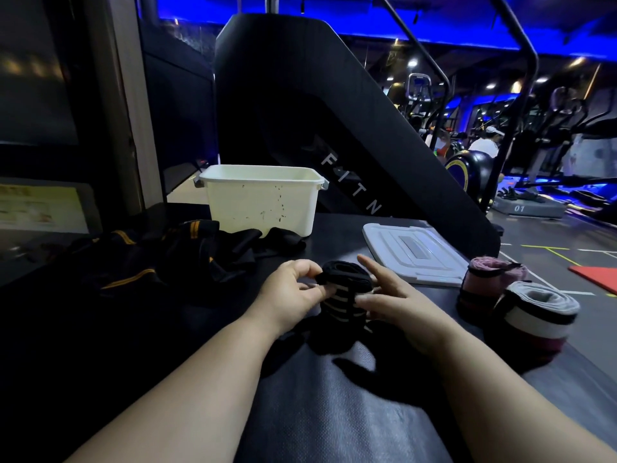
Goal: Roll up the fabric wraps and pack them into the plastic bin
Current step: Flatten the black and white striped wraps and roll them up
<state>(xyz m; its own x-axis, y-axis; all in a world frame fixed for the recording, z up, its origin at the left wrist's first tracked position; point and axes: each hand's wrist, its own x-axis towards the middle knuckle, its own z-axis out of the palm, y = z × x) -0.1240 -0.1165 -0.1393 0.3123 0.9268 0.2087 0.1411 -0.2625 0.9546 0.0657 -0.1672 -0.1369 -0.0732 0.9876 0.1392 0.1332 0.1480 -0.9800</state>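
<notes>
A black wrap with white stripes (345, 295) stands as a partly wound roll at the centre of the dark mat. My left hand (293, 292) pinches its upper left edge. My right hand (390, 302) holds its right side, index finger raised. The loose black tail of that wrap trails toward me. The white plastic bin (262, 198) stands open behind, with no wrap visible inside. A heap of loose black wraps with orange stripes (160, 259) lies to the left. A rolled pink wrap (487, 279) and a rolled grey, white and maroon wrap (534, 315) stand at the right.
The bin's white lid (414, 252) lies flat to the right of the bin. A large black gym machine (334, 111) rises behind the mat. The mat's right edge drops to the gym floor, where people and machines are far off.
</notes>
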